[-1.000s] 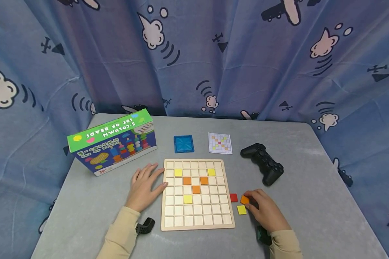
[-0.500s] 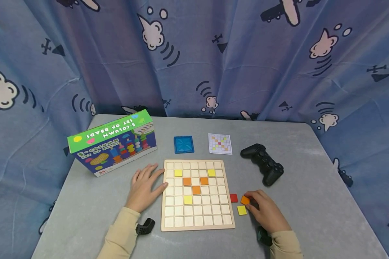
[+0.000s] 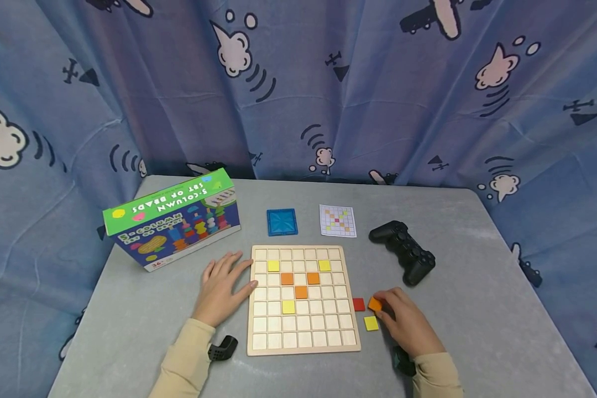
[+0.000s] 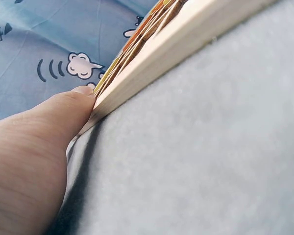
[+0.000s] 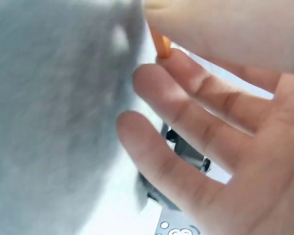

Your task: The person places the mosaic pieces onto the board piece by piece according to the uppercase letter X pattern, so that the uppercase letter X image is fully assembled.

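Observation:
In the head view a wooden grid board (image 3: 304, 340) lies flat on the table, with several yellow and orange square tiles set in its cells. My left hand (image 3: 224, 287) rests at the board's left edge, fingers spread; in the left wrist view its thumb (image 4: 71, 110) touches the wooden side. To the right of the board, my right hand (image 3: 404, 323) pinches an orange tile (image 3: 375, 304) between thumb and fingers. That tile (image 5: 161, 45) shows partly in the right wrist view. A red tile (image 3: 359, 304) lies against the board's right edge, and a yellow tile (image 3: 371, 323) lies just below it.
Behind the board are a blue square tray (image 3: 282, 221) and a printed pattern card (image 3: 338, 220). A black game controller (image 3: 403, 251) lies at the right. A colourful toy box (image 3: 174, 221) stands at the back left. A patterned blue curtain (image 3: 298, 88) hangs behind the table.
The right hand and the orange tile it pinches have shifted very slightly up and left. The left hand, the board and the other tiles stay in place.

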### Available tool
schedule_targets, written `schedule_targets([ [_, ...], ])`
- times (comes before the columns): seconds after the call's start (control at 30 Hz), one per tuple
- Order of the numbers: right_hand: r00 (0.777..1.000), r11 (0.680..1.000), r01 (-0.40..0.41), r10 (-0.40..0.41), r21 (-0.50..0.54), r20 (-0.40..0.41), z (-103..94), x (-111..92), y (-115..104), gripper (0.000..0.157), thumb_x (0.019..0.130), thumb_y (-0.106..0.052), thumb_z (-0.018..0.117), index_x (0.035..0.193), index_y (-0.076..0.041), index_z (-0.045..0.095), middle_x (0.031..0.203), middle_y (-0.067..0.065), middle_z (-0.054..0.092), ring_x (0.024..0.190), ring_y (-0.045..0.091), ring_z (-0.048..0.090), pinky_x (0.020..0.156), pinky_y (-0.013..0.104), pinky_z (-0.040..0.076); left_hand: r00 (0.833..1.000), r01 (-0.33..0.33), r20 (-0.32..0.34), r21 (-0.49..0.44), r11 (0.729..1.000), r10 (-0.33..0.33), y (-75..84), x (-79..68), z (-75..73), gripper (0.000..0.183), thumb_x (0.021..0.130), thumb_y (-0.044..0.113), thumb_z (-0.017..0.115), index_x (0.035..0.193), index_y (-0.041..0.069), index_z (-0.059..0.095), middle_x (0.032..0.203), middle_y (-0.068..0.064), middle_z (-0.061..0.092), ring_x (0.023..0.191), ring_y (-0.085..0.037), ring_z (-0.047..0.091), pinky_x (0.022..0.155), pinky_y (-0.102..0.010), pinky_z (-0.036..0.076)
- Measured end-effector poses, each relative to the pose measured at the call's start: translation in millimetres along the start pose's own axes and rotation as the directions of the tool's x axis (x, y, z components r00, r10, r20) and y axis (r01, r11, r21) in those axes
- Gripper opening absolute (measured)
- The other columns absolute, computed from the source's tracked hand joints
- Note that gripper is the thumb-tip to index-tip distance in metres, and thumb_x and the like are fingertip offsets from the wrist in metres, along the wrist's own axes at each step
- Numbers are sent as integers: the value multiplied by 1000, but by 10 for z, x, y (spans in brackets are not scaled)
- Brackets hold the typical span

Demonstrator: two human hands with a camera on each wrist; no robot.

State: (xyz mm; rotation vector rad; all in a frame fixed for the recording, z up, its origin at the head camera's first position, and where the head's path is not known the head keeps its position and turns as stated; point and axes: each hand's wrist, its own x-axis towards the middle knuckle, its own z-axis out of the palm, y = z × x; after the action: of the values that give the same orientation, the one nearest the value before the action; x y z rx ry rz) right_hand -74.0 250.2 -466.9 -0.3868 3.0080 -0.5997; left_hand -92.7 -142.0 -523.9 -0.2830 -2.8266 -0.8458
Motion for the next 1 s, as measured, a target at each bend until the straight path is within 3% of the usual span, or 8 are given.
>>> schedule_targets([
  [0.2, 995, 997, 83, -83, -3, -58, 0, 58, -82, 30, 82, -5, 74, 111, -8, 65, 103, 2, 59, 90, 15, 59, 78, 39, 53, 1000, -2, 0, 2, 1000, 2, -6, 0, 3, 53, 90, 50, 60, 136, 25, 54, 149, -5, 41, 141, -27, 30, 116, -53, 11],
  [0.37, 986, 987, 160, -160, -15, -55, 28, 126, -199, 32, 81, -5, 75, 112, -8, 65, 104, 0, 59, 88, 12, 59, 74, 34, 53, 1000, -3, 3, 5, 1000, 3, -9, -1, 5, 53, 90, 50, 60, 137, 25, 54, 150, -5, 40, 141, -26, 30, 116, -52, 11],
  [0.63, 954, 955, 297, -296, 14, -38, 117, 230, -425, 31, 82, -6, 75, 111, -10, 66, 101, -2, 58, 78, 5, 53, 67, 23, 50, 1000, 0, 6, 3, 1000, 0, -5, -5, 10, 54, 90, 51, 60, 137, 24, 54, 150, -4, 40, 141, -26, 30, 117, -52, 10],
  [1.0, 908, 908, 420, -420, 10, -9, 247, 302, -647, 29, 81, -7, 76, 107, -12, 65, 100, -4, 61, 80, 5, 54, 71, 25, 52, 1000, 0, 9, -6, 1000, 0, -13, 3, 11, 55, 90, 51, 60, 137, 24, 54, 150, -5, 40, 141, -27, 29, 116, -53, 10],
])
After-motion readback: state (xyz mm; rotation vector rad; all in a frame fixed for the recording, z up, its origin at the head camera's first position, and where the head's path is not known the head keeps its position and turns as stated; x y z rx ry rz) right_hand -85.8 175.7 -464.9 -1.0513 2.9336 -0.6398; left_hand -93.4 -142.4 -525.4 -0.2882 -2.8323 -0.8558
